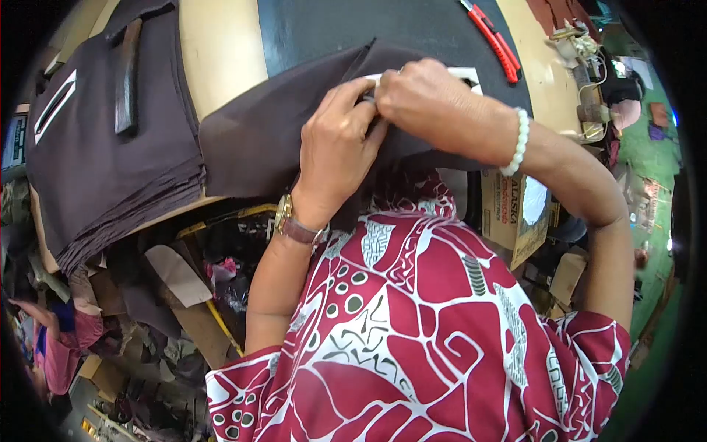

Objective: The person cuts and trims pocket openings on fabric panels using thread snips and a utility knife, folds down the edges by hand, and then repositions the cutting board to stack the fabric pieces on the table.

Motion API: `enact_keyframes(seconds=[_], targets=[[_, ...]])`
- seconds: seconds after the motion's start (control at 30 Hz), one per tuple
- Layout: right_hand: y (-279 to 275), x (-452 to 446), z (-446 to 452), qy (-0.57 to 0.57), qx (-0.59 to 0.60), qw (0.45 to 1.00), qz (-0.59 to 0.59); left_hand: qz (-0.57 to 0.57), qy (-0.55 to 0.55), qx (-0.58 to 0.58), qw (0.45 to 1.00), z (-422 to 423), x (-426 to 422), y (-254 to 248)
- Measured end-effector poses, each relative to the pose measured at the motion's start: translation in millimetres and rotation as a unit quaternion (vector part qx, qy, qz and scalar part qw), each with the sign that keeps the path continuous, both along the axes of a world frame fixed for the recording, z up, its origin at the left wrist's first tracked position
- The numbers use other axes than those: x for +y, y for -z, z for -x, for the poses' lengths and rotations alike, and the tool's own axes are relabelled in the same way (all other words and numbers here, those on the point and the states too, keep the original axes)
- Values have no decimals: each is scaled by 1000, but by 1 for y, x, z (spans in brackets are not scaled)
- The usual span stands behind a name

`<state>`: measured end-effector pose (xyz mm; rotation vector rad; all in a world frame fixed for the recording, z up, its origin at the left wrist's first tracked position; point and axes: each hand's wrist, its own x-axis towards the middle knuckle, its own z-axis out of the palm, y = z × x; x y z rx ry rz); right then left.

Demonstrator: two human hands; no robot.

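Observation:
Dark brown fabric (254, 129) lies over the table's front edge, and both hands meet at its upper part. My left hand (339, 140), with a watch on the wrist, has its thumb and fingers pinched together at the cloth. Against its fingertips, my right hand (423, 96) is closed in a fist, a beaded bracelet on its wrist. What lies between the fingers is hidden. A white strip (465, 74) shows behind my right hand, partly covered by it.
A stack of dark fabric pieces (81, 155) lies at left, with a dark bar (127, 81) and a white slotted piece (55, 107) on it. A red cutter (495, 44) rests on the dark mat (317, 33). Another person (62, 339) is at lower left.

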<state>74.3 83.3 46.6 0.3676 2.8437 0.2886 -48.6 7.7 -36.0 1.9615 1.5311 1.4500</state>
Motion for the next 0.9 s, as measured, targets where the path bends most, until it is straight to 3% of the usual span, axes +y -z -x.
enact_keyframes(seconds=[0.2,0.57,0.67,0.9], targets=[[12,5,-15,57,91,993,50,4,4,-14,1000,0,-1,-3],[14,8,-28,225,250,916,217,16,-4,-14,1000,9,-6,-5],[12,5,-28,195,257,922,215,20,-5,-13,1000,8,-5,-5],[13,-11,-21,78,97,991,46,3,-6,3,1000,7,-4,-1]])
